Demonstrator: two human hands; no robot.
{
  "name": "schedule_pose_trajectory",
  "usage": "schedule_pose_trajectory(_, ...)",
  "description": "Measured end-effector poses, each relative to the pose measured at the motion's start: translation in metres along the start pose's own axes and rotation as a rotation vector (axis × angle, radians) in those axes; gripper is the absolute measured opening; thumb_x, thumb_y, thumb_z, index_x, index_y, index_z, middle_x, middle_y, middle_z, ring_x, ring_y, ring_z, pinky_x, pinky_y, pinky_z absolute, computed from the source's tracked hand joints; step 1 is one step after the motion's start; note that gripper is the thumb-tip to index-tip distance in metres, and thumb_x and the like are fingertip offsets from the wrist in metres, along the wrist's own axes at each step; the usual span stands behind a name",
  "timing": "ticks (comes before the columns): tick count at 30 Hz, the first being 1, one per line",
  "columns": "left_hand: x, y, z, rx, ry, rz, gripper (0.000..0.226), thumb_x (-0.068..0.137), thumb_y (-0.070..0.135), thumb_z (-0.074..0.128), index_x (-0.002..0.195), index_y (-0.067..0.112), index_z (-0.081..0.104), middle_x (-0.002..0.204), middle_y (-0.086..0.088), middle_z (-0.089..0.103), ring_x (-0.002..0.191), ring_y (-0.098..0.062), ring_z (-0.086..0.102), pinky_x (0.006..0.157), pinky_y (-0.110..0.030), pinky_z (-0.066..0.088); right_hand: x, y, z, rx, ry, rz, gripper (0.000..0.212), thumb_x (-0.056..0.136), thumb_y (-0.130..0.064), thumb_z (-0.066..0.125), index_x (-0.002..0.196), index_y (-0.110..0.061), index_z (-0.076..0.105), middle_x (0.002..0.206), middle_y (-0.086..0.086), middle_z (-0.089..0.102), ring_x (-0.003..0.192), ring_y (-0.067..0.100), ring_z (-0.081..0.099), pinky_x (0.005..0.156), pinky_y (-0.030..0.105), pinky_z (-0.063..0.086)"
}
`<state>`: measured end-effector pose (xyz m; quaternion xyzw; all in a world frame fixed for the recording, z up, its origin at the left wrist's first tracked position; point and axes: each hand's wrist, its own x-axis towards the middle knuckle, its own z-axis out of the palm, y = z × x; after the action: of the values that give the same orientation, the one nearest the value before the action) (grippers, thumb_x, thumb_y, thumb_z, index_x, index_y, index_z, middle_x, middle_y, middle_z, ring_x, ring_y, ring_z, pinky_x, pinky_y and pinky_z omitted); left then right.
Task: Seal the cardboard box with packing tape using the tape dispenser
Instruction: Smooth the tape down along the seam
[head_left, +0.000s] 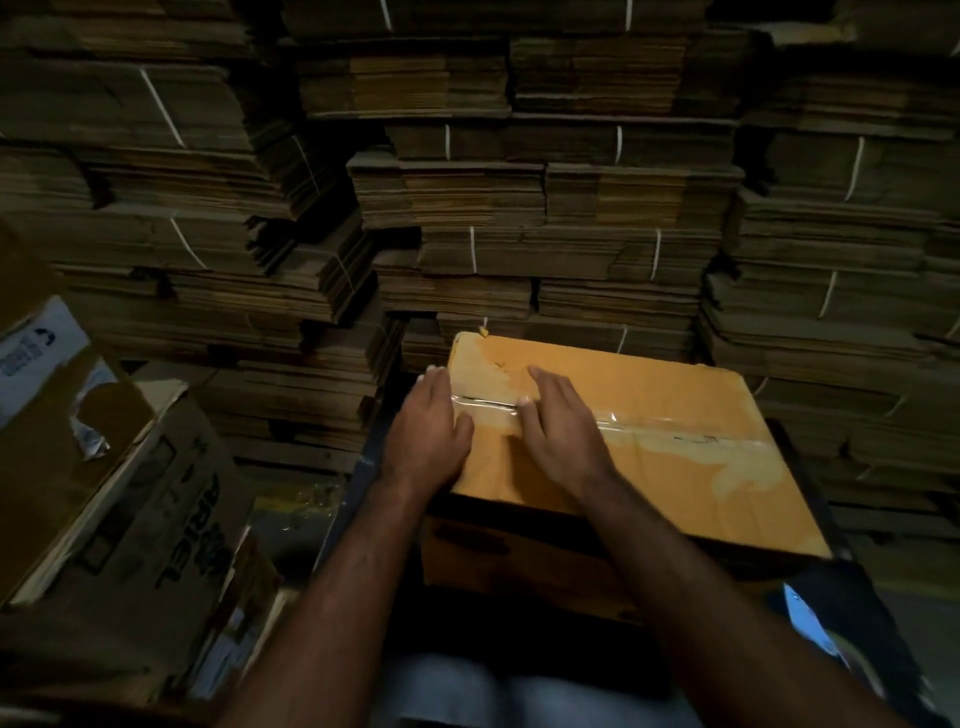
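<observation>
The cardboard box sits at centre frame, clear tape running along its top seam. Both hands lie flat on its left end: the left hand at the edge, the right hand on the tape, fingers loosely spread, grasping nothing

box near corner under forearm, dispenser unseen

Both bare forearms reach forward; the left hand and right hand lie palm-down, fingers spread, seemingly pressing flat.
</observation>
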<state>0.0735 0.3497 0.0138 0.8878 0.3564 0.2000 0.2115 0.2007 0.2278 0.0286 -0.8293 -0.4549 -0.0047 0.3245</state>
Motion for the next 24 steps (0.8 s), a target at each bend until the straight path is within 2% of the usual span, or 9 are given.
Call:
schedule_pose_trajectory(3,-0.030,0.033,0.005,0.045,0.026,0.218,0.066,0.095,0.054,0.052,0.145,0.012,0.044,0.151,-0.009,0.044,0.137,-0.025,0.040,0.111,-0.041,0.034,0.031,0.027,-0.021,-0.124,-0.009,0.090,0.057,0.098,-0.037,0.049,0.148,-0.016,0.036,0.147,0.006,0.044,0.130,0.021,0.045,0.109,0.041,0.036)
schedule_pose_trajectory(6,-0.060,0.062,0.028,0.178,-0.017,0.273,0.080,0.090,0.076,0.036,0.139,0.014,0.051,0.143,-0.005,0.052,0.131,-0.021,0.046,0.112,-0.044,0.033,0.052,0.061,-0.042,-0.281,-0.086,0.177,0.068,0.094,-0.045,0.054,0.151,-0.015,0.030,0.153,0.008,0.037,0.136,0.024,0.039,0.112,0.044,0.032)
schedule_pose_trajectory(9,-0.068,0.068,0.042,0.272,0.036,0.271,0.082,0.089,0.078,0.034,0.133,0.014,0.057,0.139,-0.006,0.055,0.127,-0.023,0.048,0.113,-0.049,0.031,0.065,0.094,-0.057,-0.398,-0.213,0.231,0.086,0.088,-0.065,0.049,0.154,-0.017,0.021,0.161,0.009,0.021,0.147,0.028,0.021,0.117,0.051,0.021)
schedule_pose_trajectory(12,-0.056,0.061,0.045,0.375,0.014,0.330,0.083,0.089,0.080,0.029,0.132,0.015,0.058,0.139,-0.007,0.055,0.126,-0.025,0.051,0.109,-0.050,0.034,0.076,0.118,-0.073,-0.485,-0.334,0.229,0.090,0.082,-0.079,0.041,0.151,-0.022,0.029,0.157,0.009,0.030,0.144,0.030,0.027,0.116,0.058,0.018)
schedule_pose_trajectory(14,-0.043,0.052,0.040,0.475,-0.075,0.329,0.087,0.088,0.083,0.018,0.142,0.024,0.049,0.149,-0.007,0.046,0.137,-0.028,0.043,0.113,-0.055,0.024,0.078,0.127,-0.083,-0.508,-0.361,0.212,0.087,0.081,-0.080,0.039,0.145,-0.022,0.037,0.151,0.010,0.040,0.137,0.032,0.037,0.111,0.057,0.026)
schedule_pose_trajectory(17,-0.033,0.047,0.037,0.547,-0.107,0.133,0.082,0.086,0.084,0.007,0.157,0.043,0.010,0.167,-0.010,0.003,0.153,-0.030,0.003,0.116,-0.060,-0.008,0.069,0.143,-0.097,-0.569,-0.314,0.295,0.090,0.080,-0.083,0.035,0.144,-0.020,0.040,0.148,0.013,0.042,0.134,0.035,0.039,0.105,0.056,0.031)
schedule_pose_trajectory(18,-0.035,0.049,0.040,0.508,-0.082,0.021,0.081,0.088,0.083,0.010,0.157,0.041,0.001,0.167,-0.011,-0.007,0.153,-0.031,-0.005,0.116,-0.060,-0.009,0.064,0.150,-0.102,-0.586,-0.297,0.338,0.092,0.079,-0.084,0.034,0.145,-0.020,0.038,0.149,0.015,0.041,0.134,0.036,0.038,0.105,0.057,0.029)
schedule_pose_trajectory(20,-0.045,0.067,0.052,0.275,-0.054,-0.210,0.089,0.091,0.078,0.024,0.159,0.027,-0.004,0.165,-0.016,-0.009,0.152,-0.037,-0.003,0.118,-0.059,0.002,0.054,0.164,-0.110,-0.554,-0.293,0.415,0.091,0.081,-0.082,0.036,0.148,-0.020,0.035,0.151,0.016,0.037,0.135,0.037,0.037,0.106,0.060,0.027)
schedule_pose_trajectory(24,-0.064,0.123,0.079,-0.401,-0.144,-0.431,0.090,0.096,0.056,0.051,0.159,0.016,0.001,0.158,-0.016,0.033,0.140,-0.038,0.038,0.110,-0.040,0.034,0.040,0.174,-0.125,-0.407,-0.277,0.464,0.082,0.086,-0.071,0.046,0.147,-0.018,0.035,0.149,0.016,0.037,0.131,0.038,0.040,0.103,0.058,0.032)
